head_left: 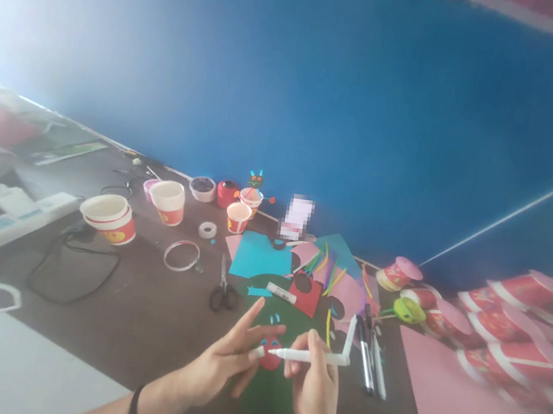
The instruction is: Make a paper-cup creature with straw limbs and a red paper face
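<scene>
My right hand (pixel 312 386) grips a white marker (pixel 311 357), its tip pointing left. Between the fingers of my left hand (pixel 220 361) is a small white marker cap (pixel 257 352), close to that tip; the index finger stretches away. Just under the marker tip is a red round paper face (pixel 270 361) with blue eyes and blue ear-like strips above it. Dark green paper (pixel 278 395) lies beneath. Beyond the hands are a glue stick (pixel 281 293), a red paper piece (pixel 310 297) and a blue paper strip (pixel 256 292).
Scissors (pixel 223 288) lie left of the green paper. Paper cups (pixel 116 224), a tape roll (pixel 208 230) and a power strip (pixel 17 222) stand further left. Several pens (pixel 366 359), pink paper (pixel 474 406) and stacked cup figures (pixel 518 331) are at the right. A blue wall (pixel 291 88) rises behind.
</scene>
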A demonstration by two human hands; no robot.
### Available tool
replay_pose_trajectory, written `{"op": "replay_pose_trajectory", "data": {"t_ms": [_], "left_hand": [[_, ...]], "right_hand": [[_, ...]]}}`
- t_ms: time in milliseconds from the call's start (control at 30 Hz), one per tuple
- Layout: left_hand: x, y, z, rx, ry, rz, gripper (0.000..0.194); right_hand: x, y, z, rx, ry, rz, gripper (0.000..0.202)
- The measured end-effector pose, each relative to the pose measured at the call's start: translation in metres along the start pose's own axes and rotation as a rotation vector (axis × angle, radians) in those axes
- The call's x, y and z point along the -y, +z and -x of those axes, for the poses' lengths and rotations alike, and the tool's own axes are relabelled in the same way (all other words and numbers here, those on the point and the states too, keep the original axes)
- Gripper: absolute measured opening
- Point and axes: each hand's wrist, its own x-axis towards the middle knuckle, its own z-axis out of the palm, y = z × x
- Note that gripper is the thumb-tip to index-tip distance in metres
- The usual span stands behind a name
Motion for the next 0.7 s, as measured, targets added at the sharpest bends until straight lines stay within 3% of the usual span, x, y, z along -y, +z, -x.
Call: {"op": "replay_pose_trajectory", "data": {"t_ms": [333,567,633,700], "left_hand": [[-0.014,0.002,0.001,0.118,0.014,-0.075,0.071],[-0.006,0.005,0.006,-0.001,0.012,-0.144,0.069],[0.0,0.01,0.007,-0.098,0.032,-0.099,0.065],[0.005,0.016,0.007,-0.282,0.061,-0.062,0.055]], "right_hand": [[-0.007,0.006,0.009,-0.003,0.119,0.078,0.04],[-0.018,0.011,0.021,-0.051,0.187,0.027,0.036],[-0.028,0.015,0.026,-0.073,0.232,0.014,0.036],[-0.042,0.02,0.032,-0.105,0.276,0.014,0.039]]}}
